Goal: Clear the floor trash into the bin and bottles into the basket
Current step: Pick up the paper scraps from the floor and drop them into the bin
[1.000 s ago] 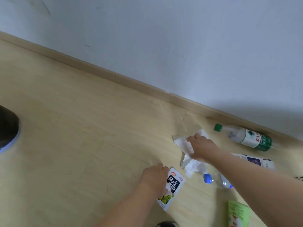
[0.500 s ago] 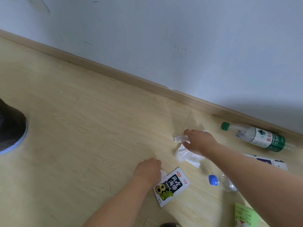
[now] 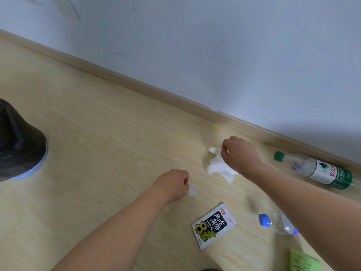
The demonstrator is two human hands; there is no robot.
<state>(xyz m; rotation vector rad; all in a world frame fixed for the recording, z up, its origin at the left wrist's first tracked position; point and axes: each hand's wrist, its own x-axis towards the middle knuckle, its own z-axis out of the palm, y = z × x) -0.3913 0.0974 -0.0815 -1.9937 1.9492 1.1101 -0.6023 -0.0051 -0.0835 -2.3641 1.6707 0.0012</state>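
**A:** Tissue (image 3: 219, 168) is what the right hand (image 3: 239, 155) has pinched, a crumpled white wad lifted just off the floor (image 3: 97, 133) near the baseboard (image 3: 136, 83). Where's the other hand?

**B:** The left hand (image 3: 172, 184) is curled tight around a small white scrap (image 3: 191, 189), nearer the camera and left of the tissue. Both fists look closed on paper, so I'd say the trash-gathering step is under way.

**A:** And the bin?

**B:** The black-bagged bin (image 3: 19, 145) sits far left, well apart from both hands. The next move likely calls for carrying both pieces leftward over open floor and letting go above the bin's mouth, which is out of view.

**A:** Anything in the way?

**B:** Not on that path. What's left lies right and near: a seaweed snack packet (image 3: 214, 225) flat on the floor, a clear bottle with a blue cap (image 3: 275, 223) partly hidden under the right forearm, a green-capped water bottle (image 3: 320, 170) lying along the baseboard, and a green packet (image 3: 302, 262) at the near edge.

**A:** A basket?

**B:** None in view, so I can't tell where the bottles go.
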